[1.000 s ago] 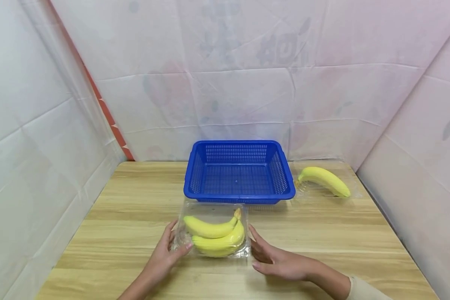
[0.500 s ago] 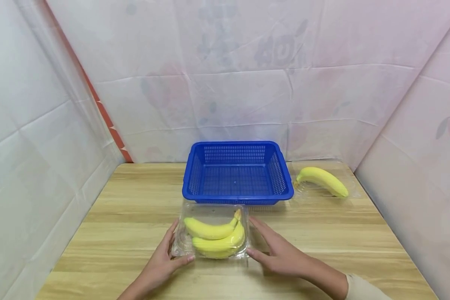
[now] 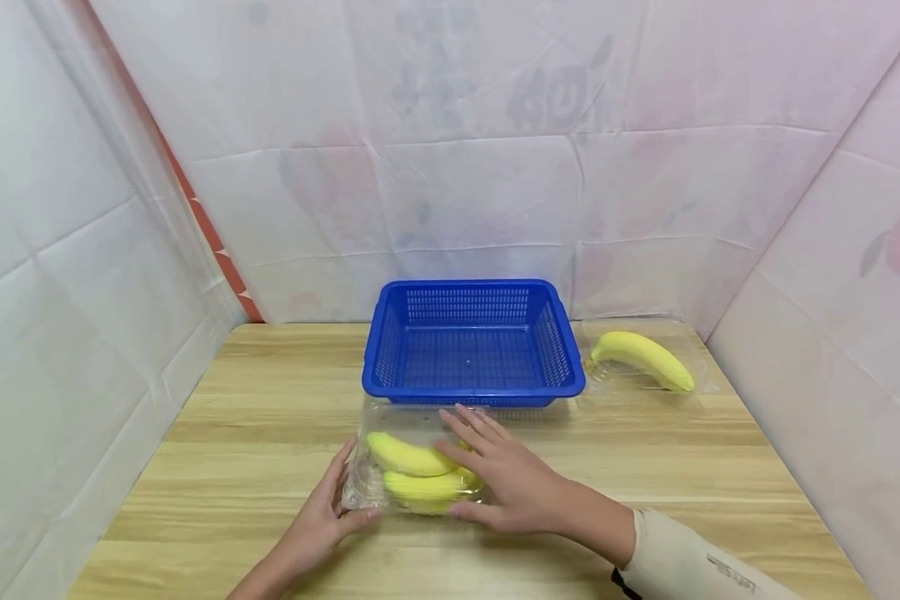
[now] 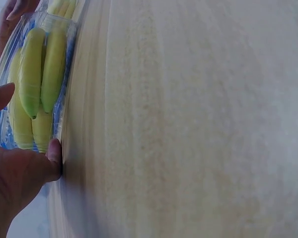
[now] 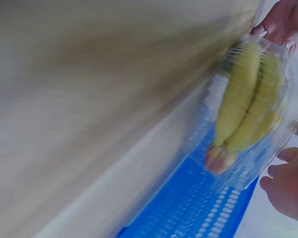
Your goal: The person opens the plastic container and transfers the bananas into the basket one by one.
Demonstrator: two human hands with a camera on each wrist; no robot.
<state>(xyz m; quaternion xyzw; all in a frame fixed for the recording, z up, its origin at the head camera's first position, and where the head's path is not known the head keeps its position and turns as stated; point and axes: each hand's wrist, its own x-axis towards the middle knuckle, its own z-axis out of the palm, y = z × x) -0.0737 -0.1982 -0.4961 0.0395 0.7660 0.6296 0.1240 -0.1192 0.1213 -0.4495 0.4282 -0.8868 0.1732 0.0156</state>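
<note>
Left hand point(image 3: 322, 521), fingers curled, grips the left side of the clear box point(image 3: 371, 492) of bananas point(image 3: 405, 457) near the counter's point(image 3: 645, 450) front edge. Right hand point(image 3: 506, 475), fingers straight, rests flat on its lid. Blue basket point(image 3: 472, 392) just behind.

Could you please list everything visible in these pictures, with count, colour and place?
clear plastic box: one, transparent, on the table's near middle, just in front of the basket.
bananas in the box: two, yellow, inside the clear plastic box.
basket: one, blue, mesh walls, middle of the table, nothing inside.
single banana: one, yellow, right of the basket, on a clear tray.
table: one, light wood.
backdrop sheets: pale, printed, around the table.
left hand: at the box's left end, thumb on its near corner.
right hand: fingers spread, over the box's top.
</note>
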